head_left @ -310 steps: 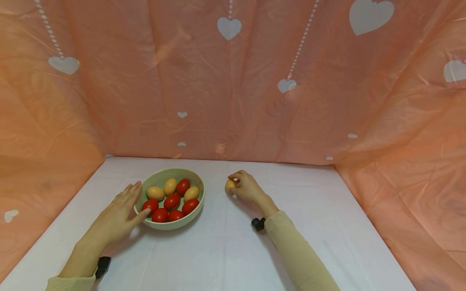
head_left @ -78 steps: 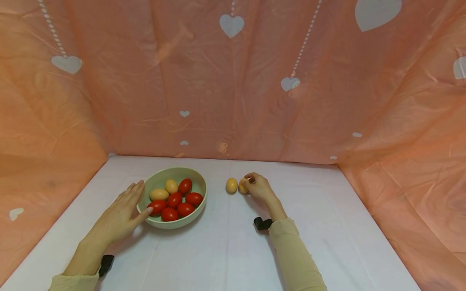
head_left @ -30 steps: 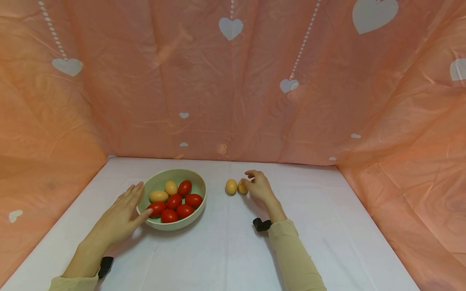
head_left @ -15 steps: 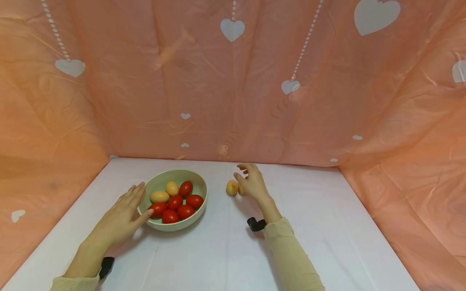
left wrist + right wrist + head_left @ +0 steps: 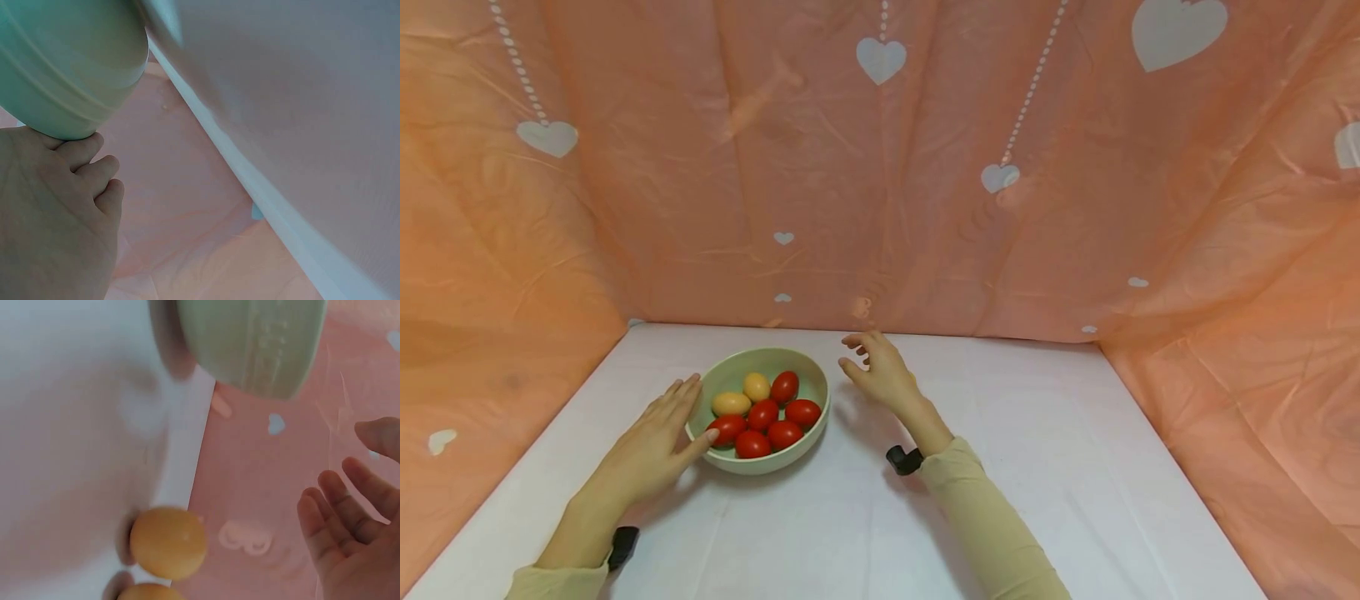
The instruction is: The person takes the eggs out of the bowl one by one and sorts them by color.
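A pale green bowl point(image 5: 756, 467) holds several red cherry tomatoes point(image 5: 763, 414) and two yellow cherry tomatoes point(image 5: 731, 404). My left hand point(image 5: 643, 454) rests against the bowl's left side, fingers straight along the wall and thumb at the near rim; the left wrist view shows its fingers touching the bowl's outside. Just right of the bowl, my right hand point(image 5: 883, 377) hovers with fingers loosely spread, holding nothing. Two more yellow tomatoes, one in front point(image 5: 169, 542) and one cut off by the frame point(image 5: 150, 592), sit on the table in the right wrist view; the right hand mostly hides them in the head view.
A white cloth point(image 5: 820, 533) covers the table. Orange-pink sheeting point(image 5: 820, 167) with white hearts rises at the back and both sides. Each wrist carries a small black camera, such as the right one point(image 5: 904, 460).
Ten seconds ago three yellow tomatoes were in the bowl; now two are. A second yellow tomato was set beside the first, then my right hand let go and moved left toward the bowl.
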`<action>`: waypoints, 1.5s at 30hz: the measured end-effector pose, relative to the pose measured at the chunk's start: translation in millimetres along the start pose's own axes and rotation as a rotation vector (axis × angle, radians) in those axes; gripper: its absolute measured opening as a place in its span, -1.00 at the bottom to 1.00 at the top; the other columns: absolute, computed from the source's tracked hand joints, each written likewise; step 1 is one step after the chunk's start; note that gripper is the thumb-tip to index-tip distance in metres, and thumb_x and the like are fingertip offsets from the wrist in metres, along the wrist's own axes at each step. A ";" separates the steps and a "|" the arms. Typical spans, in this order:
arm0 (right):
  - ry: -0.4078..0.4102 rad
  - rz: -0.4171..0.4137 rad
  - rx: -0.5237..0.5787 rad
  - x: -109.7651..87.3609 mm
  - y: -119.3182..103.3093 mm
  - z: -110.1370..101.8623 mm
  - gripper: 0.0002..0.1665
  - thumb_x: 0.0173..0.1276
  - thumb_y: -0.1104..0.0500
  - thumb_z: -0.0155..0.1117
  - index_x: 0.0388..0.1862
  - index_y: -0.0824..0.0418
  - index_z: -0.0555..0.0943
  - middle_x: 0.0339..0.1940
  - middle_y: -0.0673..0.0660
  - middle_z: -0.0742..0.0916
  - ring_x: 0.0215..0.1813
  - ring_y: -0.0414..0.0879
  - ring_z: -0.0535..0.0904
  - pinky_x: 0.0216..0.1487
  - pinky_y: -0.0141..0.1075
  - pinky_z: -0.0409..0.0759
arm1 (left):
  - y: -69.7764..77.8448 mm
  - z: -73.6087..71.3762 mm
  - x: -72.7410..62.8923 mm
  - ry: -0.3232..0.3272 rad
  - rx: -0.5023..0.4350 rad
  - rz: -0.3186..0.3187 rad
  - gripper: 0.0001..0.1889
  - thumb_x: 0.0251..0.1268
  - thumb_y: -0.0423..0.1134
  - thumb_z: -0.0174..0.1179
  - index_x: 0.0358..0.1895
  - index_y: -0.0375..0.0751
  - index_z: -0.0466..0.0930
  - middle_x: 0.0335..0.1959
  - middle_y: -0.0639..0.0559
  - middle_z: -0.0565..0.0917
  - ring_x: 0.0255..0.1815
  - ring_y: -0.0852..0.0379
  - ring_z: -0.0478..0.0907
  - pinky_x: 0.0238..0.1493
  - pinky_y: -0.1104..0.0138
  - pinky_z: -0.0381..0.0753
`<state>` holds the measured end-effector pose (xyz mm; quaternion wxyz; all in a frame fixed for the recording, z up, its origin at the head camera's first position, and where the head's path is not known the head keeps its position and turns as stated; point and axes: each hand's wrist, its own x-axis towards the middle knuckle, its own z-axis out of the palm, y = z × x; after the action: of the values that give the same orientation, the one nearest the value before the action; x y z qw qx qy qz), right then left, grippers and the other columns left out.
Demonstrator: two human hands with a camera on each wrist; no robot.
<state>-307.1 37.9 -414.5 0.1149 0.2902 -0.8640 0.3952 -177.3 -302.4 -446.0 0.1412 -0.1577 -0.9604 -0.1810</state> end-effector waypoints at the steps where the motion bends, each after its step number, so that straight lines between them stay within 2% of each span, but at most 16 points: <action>1: -0.016 -0.012 -0.008 1.5 -2.5 2.3 -0.62 0.46 0.20 0.34 0.20 0.29 0.64 0.11 0.22 0.69 0.10 0.13 0.65 0.07 -0.16 0.69 | -0.1 0.2 -0.1 0.004 0.001 0.004 -0.11 0.50 0.09 0.22 0.59 -0.49 0.11 0.60 -0.42 0.20 0.59 -0.44 0.12 0.63 -0.16 0.02; 9: -0.141 -0.107 -0.022 12.8 -22.1 19.7 -0.62 0.50 0.20 0.32 0.22 0.32 0.62 0.13 0.23 0.69 0.10 0.12 0.65 0.07 -0.28 0.68 | -0.1 0.0 -0.8 0.014 -0.003 0.011 -0.13 0.51 0.07 0.21 0.59 -0.50 0.13 0.60 -0.41 0.20 0.61 -0.42 0.10 0.68 -0.04 -0.07; 16: -0.249 -0.154 -0.044 24.1 -30.8 38.2 -0.61 0.51 0.18 0.31 0.24 0.29 0.63 0.13 0.19 0.68 0.12 0.04 0.64 0.17 -0.31 0.63 | -2.9 2.6 -0.3 0.012 0.002 0.010 -0.12 0.50 0.08 0.22 0.59 -0.50 0.13 0.60 -0.40 0.20 0.60 -0.43 0.11 0.64 -0.12 0.02; 20: -0.314 -0.188 -0.082 30.8 -34.1 48.7 -0.61 0.53 0.15 0.31 0.24 0.29 0.63 0.12 0.16 0.68 0.11 0.01 0.66 0.21 -0.34 0.60 | -4.0 3.6 -0.3 0.012 0.003 0.013 -0.12 0.49 0.08 0.23 0.58 -0.50 0.13 0.60 -0.41 0.20 0.60 -0.43 0.12 0.68 -0.06 -0.05; 23: -0.363 -0.189 -0.103 35.7 -37.3 55.3 -0.62 0.53 0.15 0.31 0.24 0.27 0.64 0.13 0.14 0.68 0.13 -0.01 0.68 0.22 -0.40 0.57 | -4.0 3.2 -0.7 0.010 0.004 0.013 -0.12 0.49 0.08 0.23 0.58 -0.50 0.13 0.60 -0.41 0.20 0.59 -0.43 0.12 0.69 0.01 -0.12; 26: -0.405 -0.188 -0.134 40.7 -39.4 61.2 -0.61 0.53 0.13 0.32 0.25 0.23 0.64 0.16 0.13 0.68 0.15 -0.04 0.68 0.24 -0.45 0.55 | -3.1 2.1 -1.0 0.004 0.004 0.005 -0.12 0.50 0.08 0.22 0.58 -0.50 0.13 0.61 -0.40 0.19 0.60 -0.43 0.11 0.67 -0.07 -0.04; 30: -0.446 -0.191 -0.184 48.0 -41.0 68.2 -0.59 0.54 0.09 0.32 0.28 0.18 0.64 0.18 0.10 0.68 0.20 -0.09 0.64 0.28 -0.43 0.53 | -2.0 1.6 -0.9 -0.004 0.004 0.001 -0.12 0.51 0.09 0.21 0.59 -0.49 0.12 0.61 -0.39 0.19 0.61 -0.41 0.10 0.63 -0.14 0.04; 38: -0.508 -0.237 -0.248 64.5 -42.5 81.6 -0.60 0.52 0.09 0.34 0.28 0.15 0.65 0.19 0.08 0.70 0.19 -0.12 0.61 0.30 -0.42 0.50 | -1.7 0.0 -0.8 0.001 0.012 0.004 -0.13 0.52 0.09 0.20 0.60 -0.47 0.12 0.62 -0.37 0.18 0.61 -0.40 0.10 0.67 -0.05 -0.03; 45: -0.579 -0.268 -0.300 72.2 -45.0 90.6 -0.58 0.51 0.12 0.34 0.29 0.17 0.66 0.24 0.08 0.71 0.35 -0.11 0.55 0.44 -0.45 0.37 | -1.6 -0.3 -1.3 0.012 0.017 0.002 -0.13 0.51 0.09 0.21 0.60 -0.46 0.13 0.62 -0.36 0.20 0.60 -0.41 0.13 0.64 -0.10 0.05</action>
<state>-335.8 -83.0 -415.8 -0.0426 0.4809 -0.8634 0.1466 -176.6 -304.2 -446.6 0.1485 -0.1562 -0.9609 -0.1737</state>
